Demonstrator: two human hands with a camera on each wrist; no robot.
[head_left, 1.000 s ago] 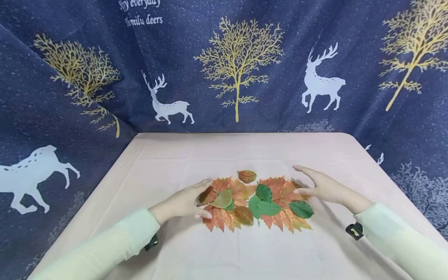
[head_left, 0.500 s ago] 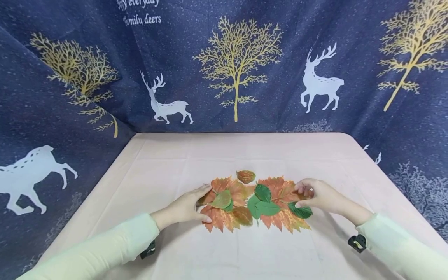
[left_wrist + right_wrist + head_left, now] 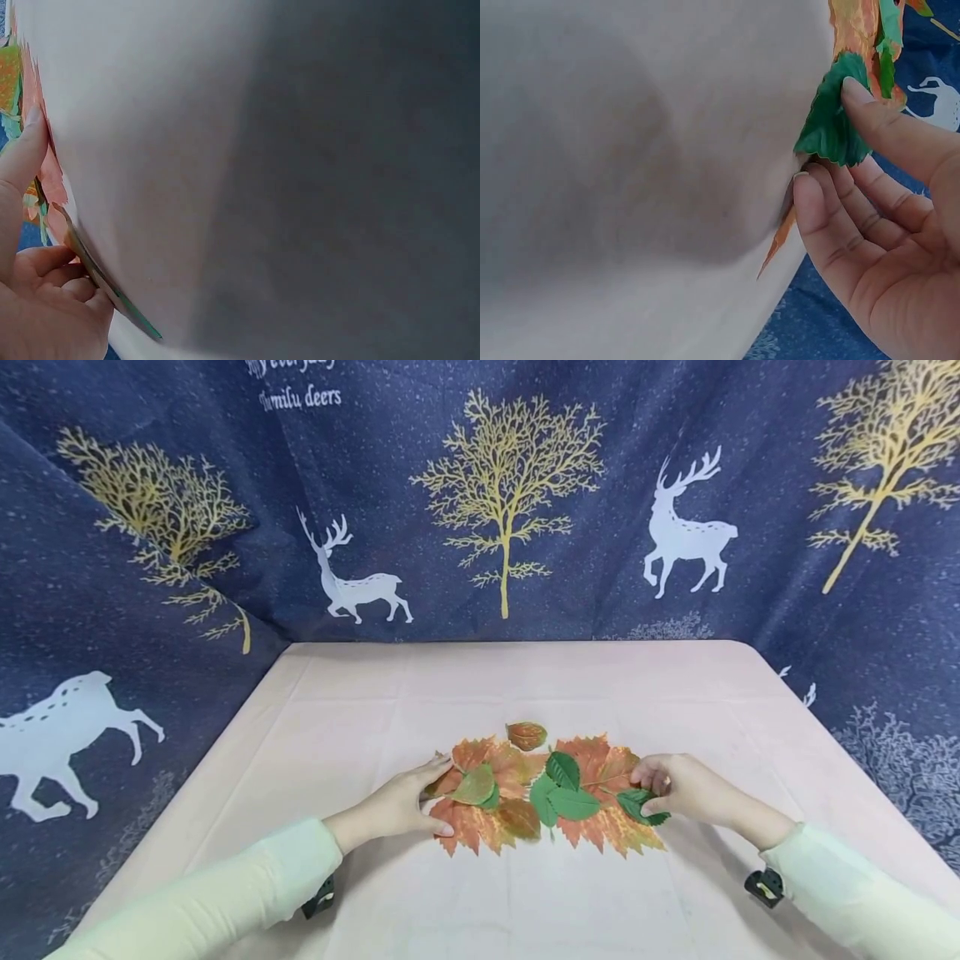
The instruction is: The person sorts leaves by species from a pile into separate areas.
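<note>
Two clusters of artificial leaves lie in the middle of the table. My left hand (image 3: pixel 390 800) is at the left cluster, its thumb on a red-orange maple leaf (image 3: pixel 471 829). In the left wrist view its fingers touch the edge of a brown-green leaf (image 3: pixel 105 279). My right hand (image 3: pixel 697 792) is at the right cluster and pinches a dark green serrated leaf (image 3: pixel 832 112). In the right wrist view the thumb lies on top of that leaf and the curled fingers sit below its edge. An orange leaf tip (image 3: pixel 778 241) pokes out beneath them.
Smaller green leaves (image 3: pixel 573 803) lie over the right cluster, and a yellow-green leaf (image 3: pixel 474 787) tops the left one. One brown-orange leaf (image 3: pixel 527 736) lies just behind. A dark blue deer-print cloth (image 3: pixel 450 527) hangs beyond the pale tabletop (image 3: pixel 420 672).
My right hand has come down from an outstretched pose, its fingers curling in, and its thumb now lies on the dark green leaf. The left hand has barely moved.
</note>
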